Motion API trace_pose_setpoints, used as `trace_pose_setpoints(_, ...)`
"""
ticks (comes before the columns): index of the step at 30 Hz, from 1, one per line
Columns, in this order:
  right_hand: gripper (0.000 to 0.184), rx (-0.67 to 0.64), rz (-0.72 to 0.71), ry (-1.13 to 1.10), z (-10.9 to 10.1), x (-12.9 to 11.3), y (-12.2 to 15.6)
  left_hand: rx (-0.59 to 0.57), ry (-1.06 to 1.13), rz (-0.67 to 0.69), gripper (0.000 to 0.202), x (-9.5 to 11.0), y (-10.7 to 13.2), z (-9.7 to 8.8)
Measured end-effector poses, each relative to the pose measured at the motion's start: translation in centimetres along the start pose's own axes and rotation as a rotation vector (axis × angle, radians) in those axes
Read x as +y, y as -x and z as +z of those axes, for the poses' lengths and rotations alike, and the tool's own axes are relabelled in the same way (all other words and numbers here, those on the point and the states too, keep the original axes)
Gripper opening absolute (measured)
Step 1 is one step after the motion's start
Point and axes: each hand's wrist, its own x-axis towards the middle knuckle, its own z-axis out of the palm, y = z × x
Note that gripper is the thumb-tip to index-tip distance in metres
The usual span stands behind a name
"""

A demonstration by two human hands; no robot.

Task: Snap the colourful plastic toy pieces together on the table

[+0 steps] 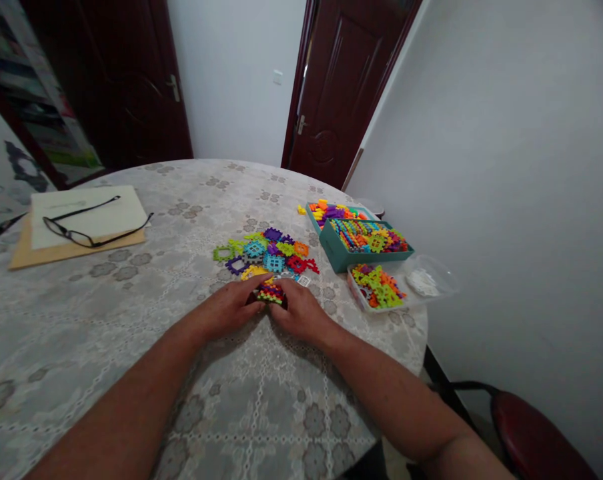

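Between my two hands is a small stack of colourful plastic building pieces (270,293), with red, yellow and green toothed edges showing. My left hand (231,307) grips its left side, thumb below and fingers over the top. On the other side my right hand (300,308) holds it with fingers curled round. Both hands rest low over the table, and parts of the stack are hidden by the fingers. Just beyond them lies a loose pile of toothed, square interlocking pieces (274,263) in blue, purple, green, orange, red and yellow.
To the right stand a green box (339,257) of sorted pieces, a light blue tray (312,217) of loose pieces behind it, and a clear plastic container (359,300) with more. Glasses (91,241) lie on papers at the left. A patterned cloth (181,247) covers the round table.
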Motion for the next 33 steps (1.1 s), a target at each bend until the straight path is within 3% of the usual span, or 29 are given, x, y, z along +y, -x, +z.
trace_pose_setpoints(4,0.026,0.047,0.017,-0.011,-1.8,-0.3,-0.1,-0.031,0.116,-0.03,0.064,0.5,0.0,-0.3)
trace_pose_setpoints(8,0.031,0.257,0.116,-0.032,-7.3,0.3,-0.8,0.078,0.126,-0.044,0.061,0.6,0.1,-0.7)
trace_pose_setpoints(13,0.047,0.519,0.246,0.239,-16.7,5.0,-2.8,0.206,0.005,-0.084,0.056,0.1,0.1,-1.4)
trace_pose_setpoints(17,0.046,0.467,0.441,0.455,-21.5,9.6,-4.2,0.232,-0.025,-0.082,0.055,-0.5,0.0,-1.4)
trace_pose_setpoints(20,0.048,0.358,0.55,0.576,-22.5,11.7,-4.4,0.25,-0.02,-0.088,0.053,-1.3,-0.1,-1.0)
trace_pose_setpoints(23,0.048,0.317,0.555,0.684,-22.0,12.8,-3.9,0.276,-0.045,-0.087,0.051,-2.1,-0.2,-0.8)
trace_pose_setpoints(29,0.04,0.436,0.484,0.708,-20.7,13.1,-2.5,0.271,-0.084,-0.069,0.049,-2.5,-0.3,-0.8)
trace_pose_setpoints(33,0.031,0.584,0.325,0.652,-19.8,11.5,-1.7,0.378,-0.126,-0.046,0.041,-2.0,-0.1,-1.3)
